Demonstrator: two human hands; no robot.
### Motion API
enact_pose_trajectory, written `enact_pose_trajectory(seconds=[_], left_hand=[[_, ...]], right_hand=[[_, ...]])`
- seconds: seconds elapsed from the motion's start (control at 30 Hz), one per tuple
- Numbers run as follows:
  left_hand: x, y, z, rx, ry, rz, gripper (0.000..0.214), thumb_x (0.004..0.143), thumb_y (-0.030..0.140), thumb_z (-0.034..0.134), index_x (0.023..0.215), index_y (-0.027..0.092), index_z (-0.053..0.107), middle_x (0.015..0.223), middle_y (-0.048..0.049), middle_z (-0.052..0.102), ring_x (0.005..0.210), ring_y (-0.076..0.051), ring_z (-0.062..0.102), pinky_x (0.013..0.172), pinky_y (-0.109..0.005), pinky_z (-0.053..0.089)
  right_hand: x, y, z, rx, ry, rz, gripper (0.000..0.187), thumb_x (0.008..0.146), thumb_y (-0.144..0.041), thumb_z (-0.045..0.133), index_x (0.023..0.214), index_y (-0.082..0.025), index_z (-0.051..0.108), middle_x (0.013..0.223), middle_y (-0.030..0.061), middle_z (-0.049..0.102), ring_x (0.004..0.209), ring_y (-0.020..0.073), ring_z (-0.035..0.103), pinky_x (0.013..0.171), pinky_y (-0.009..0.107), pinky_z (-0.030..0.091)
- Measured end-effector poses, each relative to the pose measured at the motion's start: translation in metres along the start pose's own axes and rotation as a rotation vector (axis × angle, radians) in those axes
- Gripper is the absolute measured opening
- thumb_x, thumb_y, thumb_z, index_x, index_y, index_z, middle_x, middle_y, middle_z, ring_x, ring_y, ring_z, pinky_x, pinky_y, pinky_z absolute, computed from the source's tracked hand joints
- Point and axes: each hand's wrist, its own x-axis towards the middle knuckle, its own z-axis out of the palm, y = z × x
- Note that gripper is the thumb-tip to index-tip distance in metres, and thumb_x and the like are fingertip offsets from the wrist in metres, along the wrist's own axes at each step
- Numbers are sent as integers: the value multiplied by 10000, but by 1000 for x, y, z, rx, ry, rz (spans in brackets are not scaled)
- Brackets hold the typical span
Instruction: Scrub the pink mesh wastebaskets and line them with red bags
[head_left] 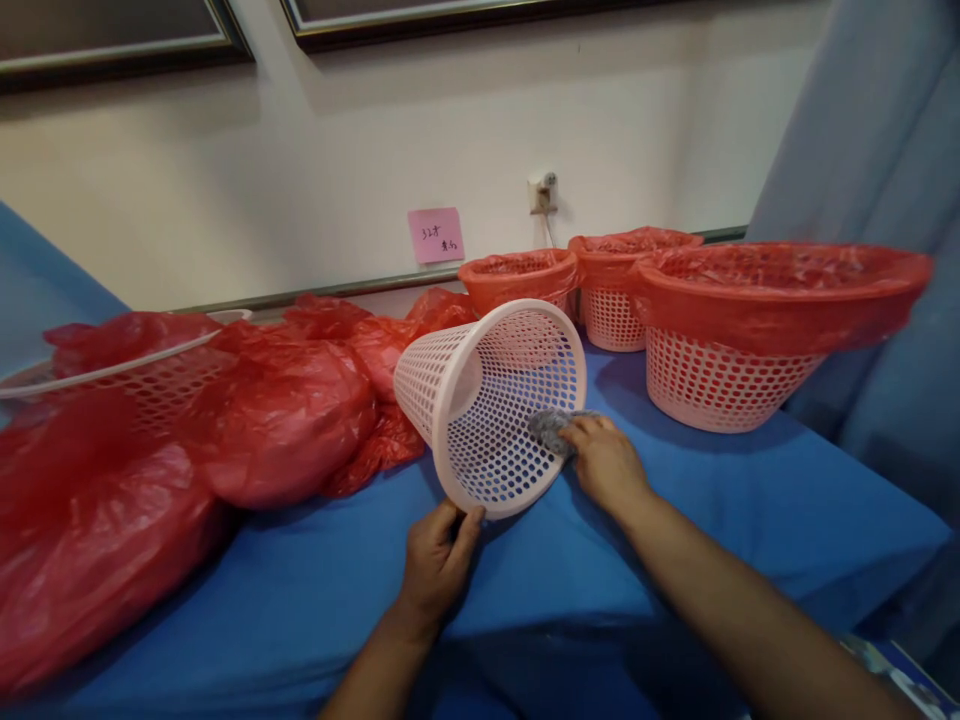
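Note:
A white perforated plastic wastebasket point(444, 380) lies tilted on its side on the blue cloth, its round mouth turned toward me. My left hand point(436, 560) grips the lower rim, the thumb showing in front and the other fingers partly hidden underneath. At the right side of the mouth, my right hand point(606, 462) is closed on a grey cleaning cloth point(551, 430). The cloth reaches over the rim and touches the inside wall. Through the holes in the basket, the blue table covering shows.
Red plastic bags point(292, 420) crowd the left side, with another white basket point(161, 378) behind them. Red-lined baskets stand at the back and right, the nearest being a large one point(724, 385). A pink note point(436, 236) and a socket point(543, 193) are on the wall.

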Motion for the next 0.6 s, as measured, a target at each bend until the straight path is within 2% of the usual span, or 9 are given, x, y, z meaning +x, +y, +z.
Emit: enact_pose_trajectory(seconds=[0.1,0.17,0.27,0.33,0.47,0.6], left_hand=[[0,2,-2,10,108,-47,337,930,371,571,673,161,635,604,3,625,552,-118,553,562,-209,440],[0,2,1,-7,34,-90,334,930,392,567,709,159,661,629,-8,656,573,-129,580,578,-215,457],[2,0,7,-26,-223,-121,282,926,395,581,871,164,732,776,-44,754,674,-167,675,658,-241,508],[4,-2,11,1,-331,-133,269,926,390,586,954,178,748,855,-61,782,733,-192,707,715,-270,530],[7,-5,14,43,-352,-162,316,944,416,554,990,182,761,923,-87,792,786,-227,722,760,-314,546],[6,-1,11,-19,-322,-101,348,961,413,518,845,173,741,728,-45,744,648,-185,681,655,-264,522]], right_hand=[[0,7,-1,-26,50,77,508,821,14,485,1232,-191,703,1308,126,643,1228,304,512,1065,472,433],[-2,5,0,28,7,-5,517,791,24,510,1199,-215,718,1273,86,670,1194,269,538,1060,421,446],[-7,-3,2,171,-97,-222,538,741,41,527,1159,-234,728,1213,51,702,1149,234,571,1040,383,464],[-8,-8,2,270,-132,-319,601,693,57,521,1172,-246,719,1216,39,701,1157,222,574,1035,377,470],[-9,-12,1,419,-191,-402,710,596,75,498,1185,-257,713,1242,26,689,1160,204,586,1041,376,474],[-6,-8,6,401,-177,-373,699,603,77,500,1181,-253,714,1232,24,694,1170,204,583,1056,372,469]])
